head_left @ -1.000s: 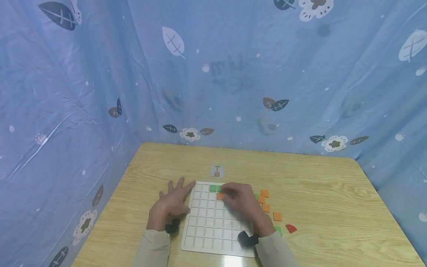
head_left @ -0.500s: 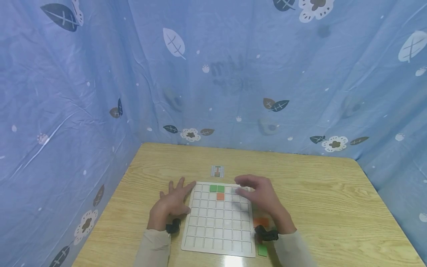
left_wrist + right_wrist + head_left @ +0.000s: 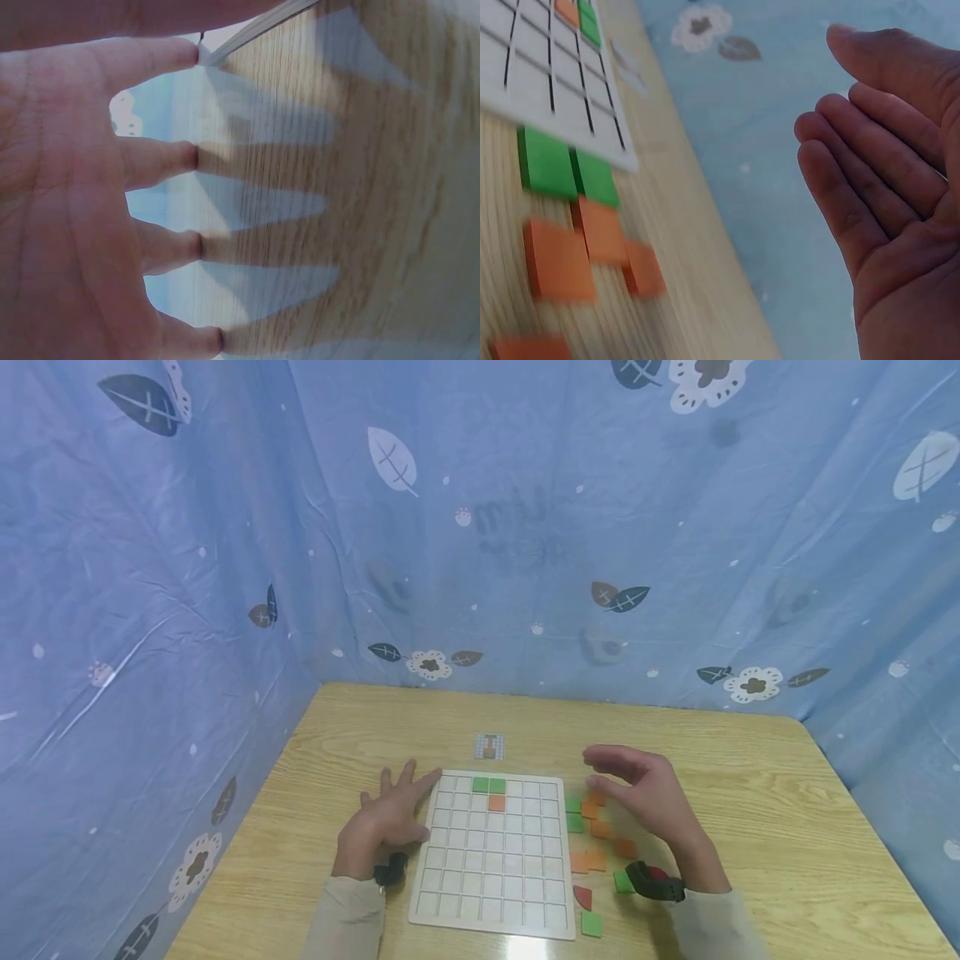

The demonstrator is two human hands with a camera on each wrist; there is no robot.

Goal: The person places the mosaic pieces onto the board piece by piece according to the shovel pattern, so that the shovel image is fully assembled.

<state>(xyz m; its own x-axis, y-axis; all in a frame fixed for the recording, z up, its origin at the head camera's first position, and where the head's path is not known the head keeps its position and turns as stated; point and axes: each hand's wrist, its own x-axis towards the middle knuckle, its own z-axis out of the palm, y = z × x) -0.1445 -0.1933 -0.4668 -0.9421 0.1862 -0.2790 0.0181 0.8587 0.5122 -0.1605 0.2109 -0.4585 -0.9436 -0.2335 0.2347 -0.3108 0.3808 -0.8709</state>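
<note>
A white grid board (image 3: 480, 864) lies on the table, with two green square tiles (image 3: 488, 785) side by side in its top row and one orange tile (image 3: 497, 803) below the right one. My left hand (image 3: 386, 814) is spread at the board's left edge, its index fingertip and thumb at the rim and the other fingertips on the wood. My right hand (image 3: 645, 789) hovers right of the board above loose tiles, fingers loosely bent. In the right wrist view the palm (image 3: 907, 262) shows nothing held.
Loose green tiles (image 3: 574, 822), orange tiles (image 3: 600, 829) and a red quarter-round piece (image 3: 582, 897) lie along the board's right side. A small pattern card (image 3: 490, 747) lies behind the board. A blue patterned curtain (image 3: 480, 527) surrounds the table.
My right hand has lifted off the board's top row and moved right, over the loose tiles. The second green tile now shows fully in its cell. My left hand stays put.
</note>
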